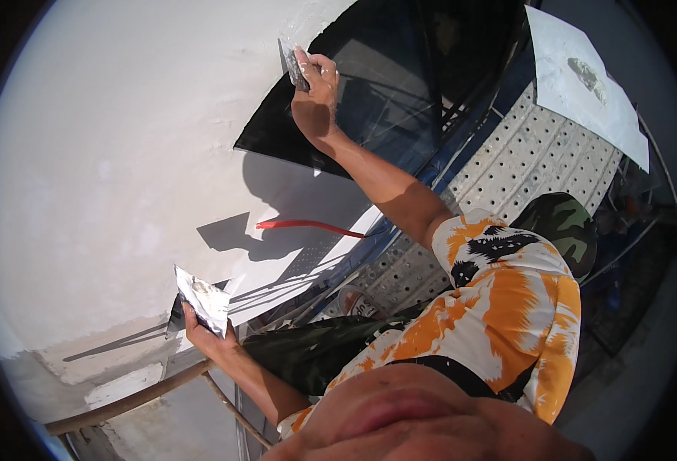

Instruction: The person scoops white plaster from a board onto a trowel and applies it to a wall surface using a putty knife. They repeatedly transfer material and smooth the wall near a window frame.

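My right hand [315,92] grips a putty knife [291,64] against the white wall [108,115], at the edge of a large dark opening [384,77]; white smears cover the blade and my fingers. Lower left, my left hand [207,334] holds a flat metal blade [204,297] loaded with white paste, close to the wall. Between my hands a red tube or strip [307,226] lies across the white surface, where shadows of my arm and the tools fall.
A perforated metal scaffold platform [523,146] is below me on the right, with a white sheet [561,46] bearing a grey lump on it. A bucket [354,303] stands by my camouflage-clad leg. A wooden pole [131,396] and metal bars run along the lower left.
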The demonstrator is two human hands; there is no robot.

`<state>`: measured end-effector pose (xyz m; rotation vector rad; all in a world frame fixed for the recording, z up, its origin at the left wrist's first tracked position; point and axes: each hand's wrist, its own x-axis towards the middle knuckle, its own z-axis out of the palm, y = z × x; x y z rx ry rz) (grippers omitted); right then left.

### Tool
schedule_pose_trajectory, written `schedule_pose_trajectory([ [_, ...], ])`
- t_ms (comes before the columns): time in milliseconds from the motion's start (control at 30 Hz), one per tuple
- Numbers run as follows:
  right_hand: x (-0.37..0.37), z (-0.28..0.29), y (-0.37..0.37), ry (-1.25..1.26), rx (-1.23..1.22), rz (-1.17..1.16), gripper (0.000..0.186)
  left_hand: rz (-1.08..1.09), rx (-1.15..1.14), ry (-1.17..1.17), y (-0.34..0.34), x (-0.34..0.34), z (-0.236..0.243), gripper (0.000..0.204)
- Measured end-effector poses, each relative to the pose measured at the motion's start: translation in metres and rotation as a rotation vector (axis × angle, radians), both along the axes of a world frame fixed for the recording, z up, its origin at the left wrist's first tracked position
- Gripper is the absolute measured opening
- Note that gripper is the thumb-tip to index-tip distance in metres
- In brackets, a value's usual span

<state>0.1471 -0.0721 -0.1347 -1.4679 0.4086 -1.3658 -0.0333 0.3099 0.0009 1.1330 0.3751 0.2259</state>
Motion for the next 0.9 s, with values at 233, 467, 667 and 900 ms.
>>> schedule_pose_trajectory([
  [233, 0.018, 0.050, -0.022, 0.263, 0.273, -0.071, 0.078, 0.010, -0.023, 0.006, 0.005, -0.002, -0.001, 0.034],
  [467, -0.011, 0.055, -0.045, -0.066, 0.066, -0.228, 0.068, 0.058, -0.002, 0.048, 0.001, -0.004, -0.002, 0.033],
  [667, 0.030, 0.036, -0.157, 0.093, 0.034, -0.234, 0.048, -0.029, -0.036, 0.123, 0.024, -0.016, -0.005, 0.030],
  [900, -0.012, 0.059, 0.002, 0.185, -0.079, 0.048, 0.072, -0.068, 0.071, 0.151, 0.014, -0.003, -0.014, 0.028],
])
